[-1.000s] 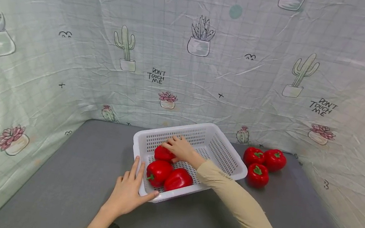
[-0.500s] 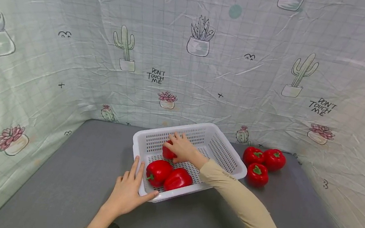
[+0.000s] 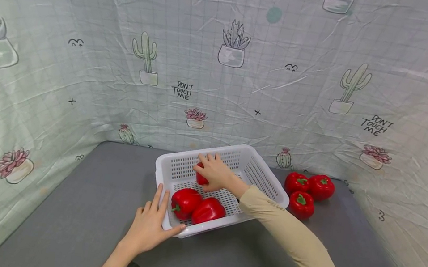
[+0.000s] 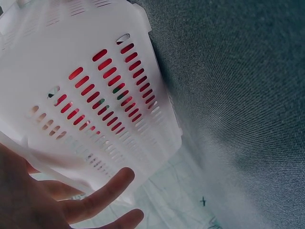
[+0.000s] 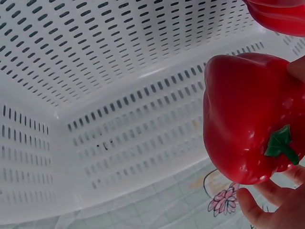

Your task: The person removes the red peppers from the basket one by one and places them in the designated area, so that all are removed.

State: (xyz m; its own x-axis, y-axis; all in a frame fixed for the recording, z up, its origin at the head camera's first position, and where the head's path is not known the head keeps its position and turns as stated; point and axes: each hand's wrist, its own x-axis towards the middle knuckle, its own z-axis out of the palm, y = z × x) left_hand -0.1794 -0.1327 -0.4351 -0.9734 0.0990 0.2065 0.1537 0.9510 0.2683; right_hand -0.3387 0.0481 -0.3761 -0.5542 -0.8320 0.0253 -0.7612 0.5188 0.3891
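Note:
A white perforated plastic basket (image 3: 268,181) sits on the grey table. My left hand (image 3: 148,226) rests on its near-left corner, fingers along the left rim and thumb on the front rim; the left wrist view shows its fingers (image 4: 102,193) stretched beside the slotted wall. Inside the basket my right hand (image 3: 214,173) grips a red bell pepper (image 5: 252,114) with a green stem. That pepper is mostly hidden by the hand in the head view. Two more red bell peppers, one with its stem toward the left (image 3: 185,203) and one beside it (image 3: 209,211), lie in the near-left part of the basket.
Three red bell peppers (image 3: 300,205) stand close together on the table (image 3: 196,266), just right of the basket. A light cloth (image 3: 261,85) printed with cactus drawings hangs behind and along both sides.
My right hand has moved the gripped bell pepper rightward and a little toward the back inside the basket, away from the other two. My left hand stays on the corner.

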